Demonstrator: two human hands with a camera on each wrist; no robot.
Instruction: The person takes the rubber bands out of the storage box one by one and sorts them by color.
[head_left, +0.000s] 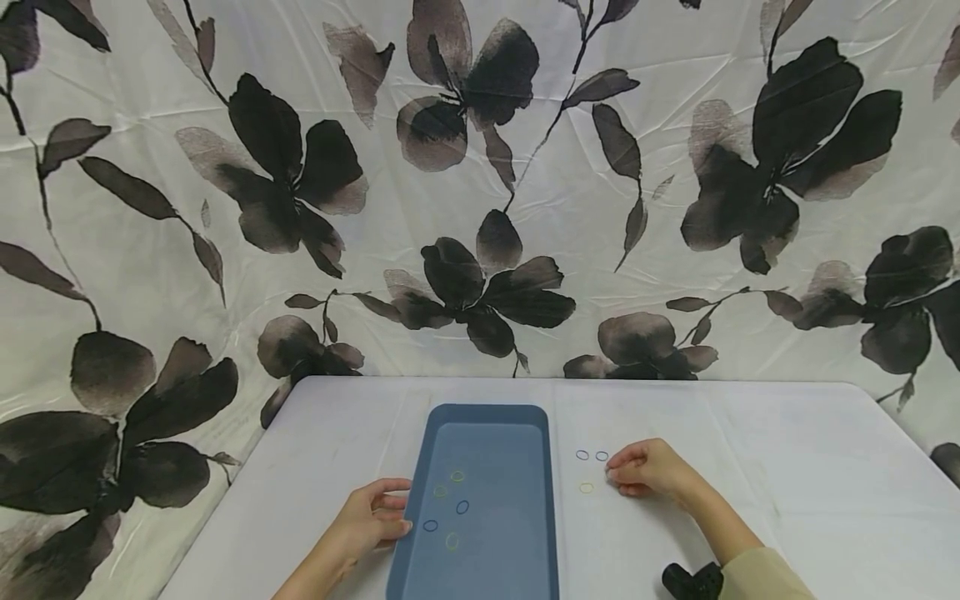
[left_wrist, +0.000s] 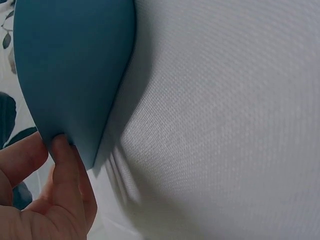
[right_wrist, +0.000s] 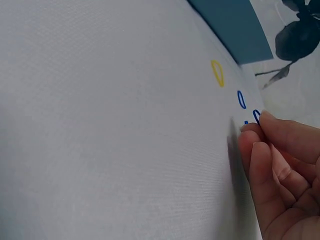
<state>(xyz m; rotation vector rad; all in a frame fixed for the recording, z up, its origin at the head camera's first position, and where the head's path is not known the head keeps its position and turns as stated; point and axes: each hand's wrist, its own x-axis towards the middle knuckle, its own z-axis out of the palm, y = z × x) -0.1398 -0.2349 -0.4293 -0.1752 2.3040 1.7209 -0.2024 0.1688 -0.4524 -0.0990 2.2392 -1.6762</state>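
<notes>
My left hand (head_left: 363,525) grips the left rim of a blue tray (head_left: 553,517); the left wrist view shows the thumb on one side of the tray's edge (left_wrist: 75,110) and fingers on the other. Beyond the tray's right side, my right hand (head_left: 652,468) has thumb and fingertips drawn together low over the white table. A bit of blue ring (right_wrist: 246,122) shows at these fingertips, the rest hidden by the fingers. Right beside them lies one thin blue ring (head_left: 602,456), with another blue ring (head_left: 582,455) to its left and a yellow ring (head_left: 587,487) nearer me.
Inside the tray lie two blue rings, such as this blue ring (head_left: 462,507), and three yellowish rings, one being this yellowish ring (head_left: 452,542). A black object (head_left: 692,581) is by the right sleeve. Behind the white table (head_left: 810,483) hangs a flower-patterned cloth (head_left: 645,208).
</notes>
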